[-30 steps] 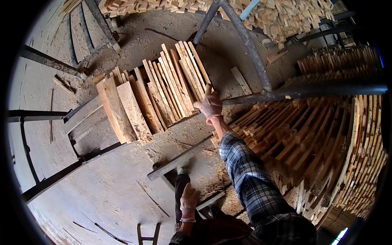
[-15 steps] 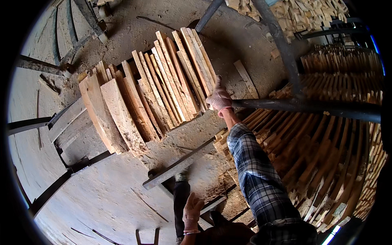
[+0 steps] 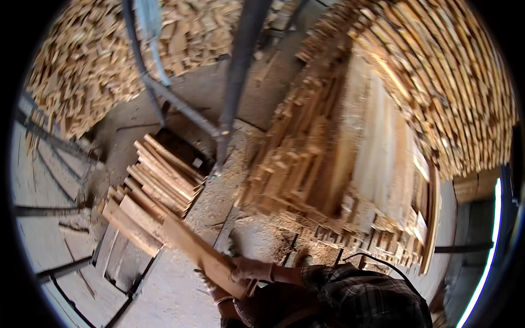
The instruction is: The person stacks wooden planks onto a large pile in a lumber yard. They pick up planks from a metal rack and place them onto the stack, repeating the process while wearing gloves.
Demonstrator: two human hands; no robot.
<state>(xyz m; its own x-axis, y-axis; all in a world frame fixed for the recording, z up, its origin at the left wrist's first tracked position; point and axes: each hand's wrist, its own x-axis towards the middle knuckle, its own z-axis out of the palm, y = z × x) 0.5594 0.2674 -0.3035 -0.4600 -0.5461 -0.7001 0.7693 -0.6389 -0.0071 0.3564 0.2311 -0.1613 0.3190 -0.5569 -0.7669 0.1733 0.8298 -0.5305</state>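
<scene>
A long flat wooden board (image 3: 202, 251) slants across the lower middle, held in both my hands close to my body. My right hand (image 3: 249, 269), gloved, is closed over its near right edge. Along its left edge my left hand (image 3: 210, 285) grips from the side, with part of the fingers hidden by the board. The far end of the board reaches the small row of boards (image 3: 158, 180) lying on a metal frame. At that row's left end, wider boards (image 3: 131, 224) lie side by side. Motion blurs the picture slightly.
A large stack of boards (image 3: 377, 136) stands to the right, with another tall stack (image 3: 454, 82) behind it. Wood offcuts (image 3: 186, 33) are heaped at the far left. Dark metal posts (image 3: 238, 82) rise between. Sawdust covers parts of the floor (image 3: 180, 295).
My view has swung right. My right hand has left the row of boards, and both hands now hold a board near my body.
</scene>
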